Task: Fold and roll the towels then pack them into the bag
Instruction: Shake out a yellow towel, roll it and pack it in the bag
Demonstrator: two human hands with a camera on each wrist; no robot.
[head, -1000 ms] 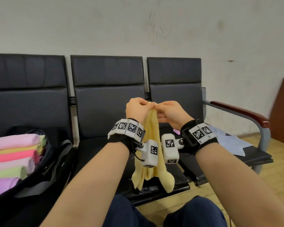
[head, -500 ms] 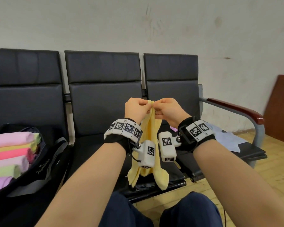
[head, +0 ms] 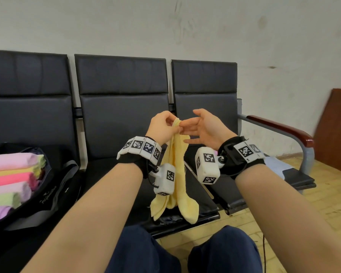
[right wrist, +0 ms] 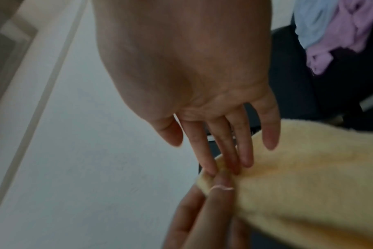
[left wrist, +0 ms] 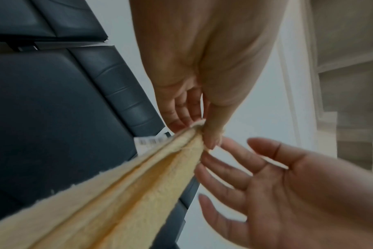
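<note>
A pale yellow towel (head: 177,174) hangs folded lengthwise in front of the middle seat. My left hand (head: 165,125) pinches its top corner (left wrist: 199,128) between thumb and fingers. My right hand (head: 201,127) is just to the right with its fingers straight and spread; the fingertips (right wrist: 211,168) touch the towel's top edge (right wrist: 287,168) without gripping it. The black bag (head: 47,194) stands on the left seat, filled with rolled towels (head: 10,174) in pink, yellow, green and purple.
Three black seats (head: 122,115) stand in a row against a white wall. Light blue and purple cloths (head: 276,164) lie on the right seat, beside a wooden armrest (head: 280,127). A brown board (head: 337,131) leans at far right. My knees (head: 220,251) are below.
My right hand has let go of the towel's top and opened its fingers. The left hand keeps its pinch on the corner. The head view has dipped slightly.
</note>
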